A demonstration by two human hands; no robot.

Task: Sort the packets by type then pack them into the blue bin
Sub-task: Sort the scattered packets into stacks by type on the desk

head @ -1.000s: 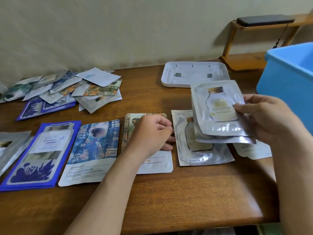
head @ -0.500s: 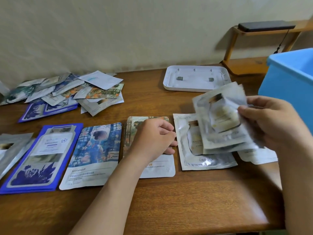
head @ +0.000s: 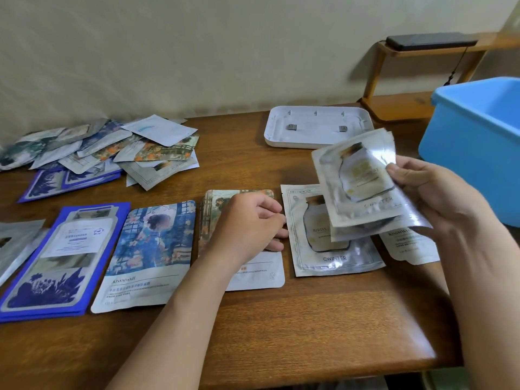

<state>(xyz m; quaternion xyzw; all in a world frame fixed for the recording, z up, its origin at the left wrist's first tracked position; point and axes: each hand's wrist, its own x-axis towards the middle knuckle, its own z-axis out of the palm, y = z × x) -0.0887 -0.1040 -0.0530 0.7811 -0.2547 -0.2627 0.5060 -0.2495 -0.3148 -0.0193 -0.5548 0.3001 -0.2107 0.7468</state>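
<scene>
My right hand [head: 439,198] grips a small stack of silver jar-print packets [head: 363,184], tilted in the air above another silver jar-print packet [head: 323,249] lying flat on the table. My left hand [head: 247,229] rests curled, knuckles up, on a green-and-white packet [head: 253,274]. Left of it lie a blue painting-print packet [head: 149,254] and a stack of dark blue packets [head: 56,263]. An unsorted heap of packets [head: 107,150] sits at the back left. The blue bin [head: 478,147] stands at the right edge, beyond my right hand.
A white tray [head: 318,128] lies upside down at the table's back, next to the bin. A white packet [head: 408,246] peeks out under my right hand. Silver packets [head: 17,243] lie at the far left. A wooden shelf [head: 422,74] with a dark device stands behind.
My right hand has tilted and lifted the silver packet stack slightly to the right, toward the bin. My left hand has stayed on the green-and-white packet.
</scene>
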